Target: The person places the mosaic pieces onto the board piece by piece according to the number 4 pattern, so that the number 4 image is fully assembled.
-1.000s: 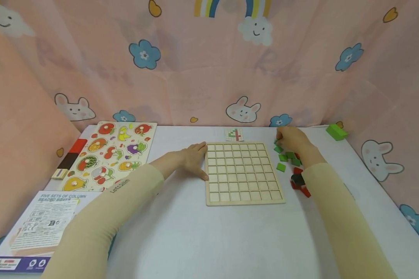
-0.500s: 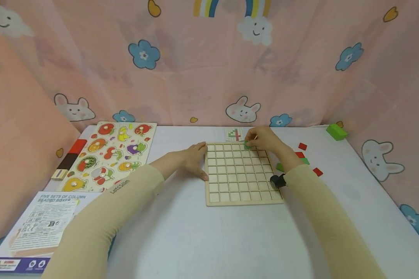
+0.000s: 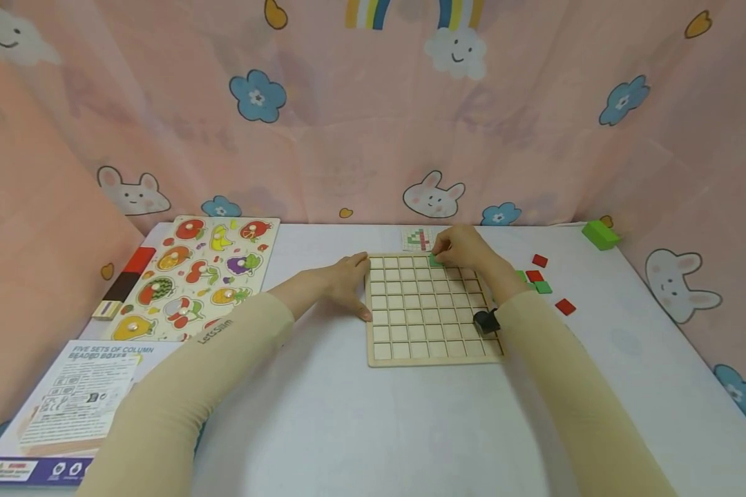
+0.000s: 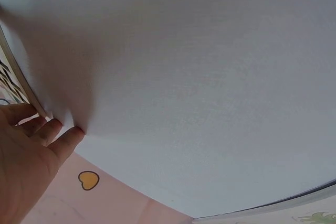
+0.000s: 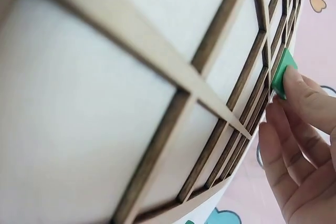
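Observation:
A wooden grid board (image 3: 410,309) with square cells lies flat on the white table. My right hand (image 3: 466,248) pinches a green square tile (image 5: 282,74) between thumb and finger, at the board's far row near the middle. In the right wrist view the tile is tilted against the grid's ribs. My left hand (image 3: 347,284) rests on the board's left edge, its fingers extended; in the left wrist view the fingertips (image 4: 77,130) touch the table beside that edge. Just behind the board lies a small pattern card (image 3: 417,239) with green and red squares, partly hidden by my right hand.
Loose red tiles (image 3: 565,306) and green tiles (image 3: 542,287) lie right of the board, some hidden behind my right forearm. A green block (image 3: 600,235) sits in the far right corner. On the left are a fruit puzzle board (image 3: 224,266), colored blocks (image 3: 124,283) and a printed box (image 3: 68,407).
My right hand has gone from the tile pile leftward to the board's far row, carrying a green tile, then shifted slightly further left along it. My left hand has stayed put.

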Motion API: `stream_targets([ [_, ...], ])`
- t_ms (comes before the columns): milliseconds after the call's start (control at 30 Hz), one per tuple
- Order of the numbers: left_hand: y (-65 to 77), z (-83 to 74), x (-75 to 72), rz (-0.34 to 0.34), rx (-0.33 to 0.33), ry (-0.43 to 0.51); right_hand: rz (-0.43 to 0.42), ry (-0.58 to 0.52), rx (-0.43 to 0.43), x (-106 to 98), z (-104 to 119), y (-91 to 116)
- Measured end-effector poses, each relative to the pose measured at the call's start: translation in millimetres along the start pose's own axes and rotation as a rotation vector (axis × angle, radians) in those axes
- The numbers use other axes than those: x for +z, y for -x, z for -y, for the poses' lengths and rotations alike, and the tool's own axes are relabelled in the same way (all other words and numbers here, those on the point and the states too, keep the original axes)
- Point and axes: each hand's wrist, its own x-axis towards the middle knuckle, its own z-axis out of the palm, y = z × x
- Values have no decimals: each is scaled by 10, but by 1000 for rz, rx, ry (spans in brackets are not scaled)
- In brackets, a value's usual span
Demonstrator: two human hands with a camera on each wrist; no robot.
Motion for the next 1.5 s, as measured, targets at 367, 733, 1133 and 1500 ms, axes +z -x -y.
stream_targets([
  [367,13,2,-7,8,10,-1,36,-7,40,-187,-133,134],
  [733,16,-17,-37,17,6,-8,133,-50,147,-581,-695,471],
  [1133,6,-17,-12,10,6,-10,155,55,182,-534,-785,504],
  [1500,4,-3,-3,12,7,-10,59,5,93,-496,-569,393],
])
